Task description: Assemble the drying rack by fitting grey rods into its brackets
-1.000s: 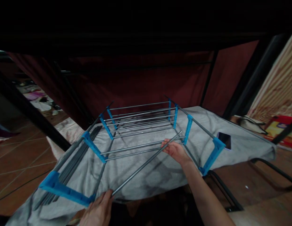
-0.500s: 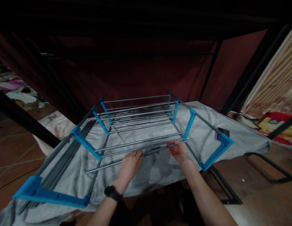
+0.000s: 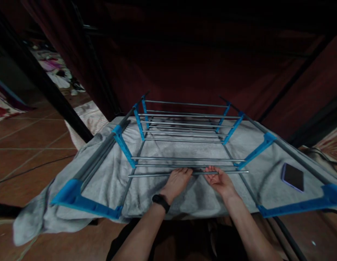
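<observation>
A loose grey metal tube runs crosswise in front of me, both its ends free. My left hand, a black band on its wrist, has its fingers wrapped over the tube near the middle. Close to its right, my right hand holds the same tube from below, palm partly up. Beyond lies a rack frame of grey tubes with blue plastic brackets, on its back. Several crossbars join the left and right brackets. The nearest blue end pieces have no crossbar between them.
Under the rack is a grey cloth on a raised surface. A phone lies on the cloth at right. More grey tubes lie along the left side. Dark red curtain hangs behind; a black post slants at left.
My view has turned and shifted, so the rack sits further right. The tube, tilted before, is now nearly level and parallel to the crossbars. Both hands still hold it, closer together.
</observation>
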The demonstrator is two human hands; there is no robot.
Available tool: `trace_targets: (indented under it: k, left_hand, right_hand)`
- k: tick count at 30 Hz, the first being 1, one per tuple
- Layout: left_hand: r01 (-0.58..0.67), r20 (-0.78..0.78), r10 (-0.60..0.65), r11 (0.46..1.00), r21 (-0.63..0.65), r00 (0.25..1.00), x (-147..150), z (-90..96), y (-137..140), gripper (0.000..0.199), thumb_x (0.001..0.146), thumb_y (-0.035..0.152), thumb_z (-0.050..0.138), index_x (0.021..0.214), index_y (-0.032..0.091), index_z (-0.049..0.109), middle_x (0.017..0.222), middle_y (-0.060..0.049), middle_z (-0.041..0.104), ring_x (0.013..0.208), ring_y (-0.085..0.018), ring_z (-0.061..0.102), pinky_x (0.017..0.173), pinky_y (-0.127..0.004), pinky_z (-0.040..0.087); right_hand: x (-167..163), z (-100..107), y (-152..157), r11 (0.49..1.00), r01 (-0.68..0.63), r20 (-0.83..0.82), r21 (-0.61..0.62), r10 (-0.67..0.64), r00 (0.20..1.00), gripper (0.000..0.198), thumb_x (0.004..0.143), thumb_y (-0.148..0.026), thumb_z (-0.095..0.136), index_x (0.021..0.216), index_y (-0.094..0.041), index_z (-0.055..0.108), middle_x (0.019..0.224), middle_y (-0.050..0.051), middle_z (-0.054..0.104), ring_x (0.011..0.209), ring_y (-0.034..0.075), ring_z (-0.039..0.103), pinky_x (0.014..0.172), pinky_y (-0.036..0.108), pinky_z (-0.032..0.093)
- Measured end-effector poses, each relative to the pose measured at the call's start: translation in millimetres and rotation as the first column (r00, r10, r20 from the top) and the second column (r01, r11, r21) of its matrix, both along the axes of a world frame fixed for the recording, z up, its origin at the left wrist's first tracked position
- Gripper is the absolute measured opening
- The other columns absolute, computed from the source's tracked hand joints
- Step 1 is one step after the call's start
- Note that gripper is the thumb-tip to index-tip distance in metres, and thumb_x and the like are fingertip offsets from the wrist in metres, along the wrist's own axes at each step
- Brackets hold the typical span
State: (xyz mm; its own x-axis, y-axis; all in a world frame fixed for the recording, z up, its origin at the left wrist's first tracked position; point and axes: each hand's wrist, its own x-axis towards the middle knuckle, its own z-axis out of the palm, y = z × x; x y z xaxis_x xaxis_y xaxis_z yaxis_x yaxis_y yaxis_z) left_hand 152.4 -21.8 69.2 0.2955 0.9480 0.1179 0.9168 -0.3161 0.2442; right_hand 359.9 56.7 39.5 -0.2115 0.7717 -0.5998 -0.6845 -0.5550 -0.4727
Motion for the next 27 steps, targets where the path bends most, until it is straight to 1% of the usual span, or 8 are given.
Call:
trace_targets:
  k: [4,8,11,14,17,20,23,27]
  left_hand:
    - [-0.009,0.033,0.008,1.000,0.014,0.999,-3.7,2.9,0.4,0.020,0.097,0.027,0.046,0.115,0.021,0.054,0.103,-0.006,0.066,0.098,-0.020,0.062,0.085,-0.033,0.043]
    - [-0.018,0.042,0.017,1.000,0.025,0.999,-7.0,3.8,-0.4,0.015,0.098,0.027,0.046,0.108,0.022,0.056,0.105,-0.005,0.066,0.099,-0.020,0.062,0.085,-0.033,0.043]
    - [-0.015,0.026,0.014,1.000,0.026,1.000,-9.2,1.6,-0.7,0.016,0.098,0.027,0.045,0.106,0.021,0.057,0.103,-0.005,0.066,0.099,-0.020,0.062,0.088,-0.034,0.043]
    - [-0.012,0.027,0.011,1.000,0.025,1.000,-11.6,-1.2,-1.1,0.019,0.098,0.028,0.044,0.111,0.021,0.056,0.104,-0.006,0.066,0.099,-0.020,0.062,0.088,-0.034,0.044]
    - [-0.029,0.030,0.028,0.999,0.031,0.999,-13.9,-3.2,0.7,0.019,0.097,0.030,0.047,0.114,0.023,0.054,0.102,-0.005,0.068,0.096,-0.020,0.063,0.085,-0.033,0.045]
    - [-0.021,-0.039,0.023,0.999,0.047,0.999,-15.7,-4.9,6.1,0.016,0.098,0.028,0.043,0.104,0.024,0.057,0.097,-0.003,0.068,0.092,-0.021,0.064,0.082,-0.034,0.044]
    - [-0.034,-0.077,0.040,0.996,0.078,0.996,-16.2,-7.8,10.7,0.021,0.100,0.028,0.037,0.101,0.024,0.057,0.096,-0.004,0.069,0.091,-0.021,0.065,0.082,-0.035,0.044]
    - [-0.053,-0.072,0.059,0.995,0.079,0.996,-13.1,-14.8,12.3,0.024,0.101,0.030,0.033,0.106,0.023,0.056,0.099,-0.005,0.070,0.091,-0.021,0.066,0.081,-0.034,0.045]
  right_hand:
    - [-14.9,4.6,-4.2,0.998,-0.064,0.022,-0.027,0.064,0.998,0.018,0.083,-0.006,0.051,0.080,-0.020,0.061,0.073,0.000,0.070,0.075,0.014,0.070,0.081,0.032,0.059]
    - [-15.7,2.3,-7.9,0.998,-0.049,0.039,0.035,0.048,0.998,0.018,0.083,-0.005,0.052,0.080,-0.020,0.062,0.075,0.000,0.070,0.078,0.014,0.070,0.083,0.031,0.059]
    - [-11.1,-5.9,-6.8,0.999,-0.016,0.082,0.040,0.013,0.997,0.019,0.084,-0.005,0.051,0.079,-0.021,0.061,0.073,-0.001,0.069,0.076,0.013,0.070,0.080,0.029,0.059]
    - [-11.4,-9.8,-1.5,0.998,0.042,0.094,0.048,-0.047,0.995,0.017,0.085,-0.007,0.054,0.079,-0.022,0.058,0.069,-0.003,0.068,0.069,0.012,0.069,0.073,0.027,0.060]
    - [-13.2,-5.8,6.2,0.988,0.148,0.064,0.047,-0.151,0.987,0.015,0.086,-0.009,0.055,0.078,-0.022,0.057,0.062,-0.004,0.065,0.061,0.011,0.066,0.066,0.025,0.059]
    - [-11.1,-0.4,11.7,0.978,0.205,0.010,0.024,-0.205,0.979,0.013,0.084,-0.011,0.054,0.076,-0.021,0.056,0.059,-0.003,0.063,0.055,0.012,0.064,0.060,0.026,0.058]
    - [-6.6,1.2,13.6,0.971,0.235,-0.059,0.035,-0.233,0.971,0.012,0.081,-0.011,0.053,0.076,-0.021,0.057,0.058,-0.002,0.062,0.055,0.013,0.063,0.061,0.026,0.058]
    - [-3.5,-3.2,17.9,0.956,0.286,-0.119,0.067,-0.277,0.954,0.013,0.077,-0.010,0.053,0.074,-0.023,0.056,0.055,-0.004,0.058,0.054,0.012,0.060,0.070,0.028,0.059]
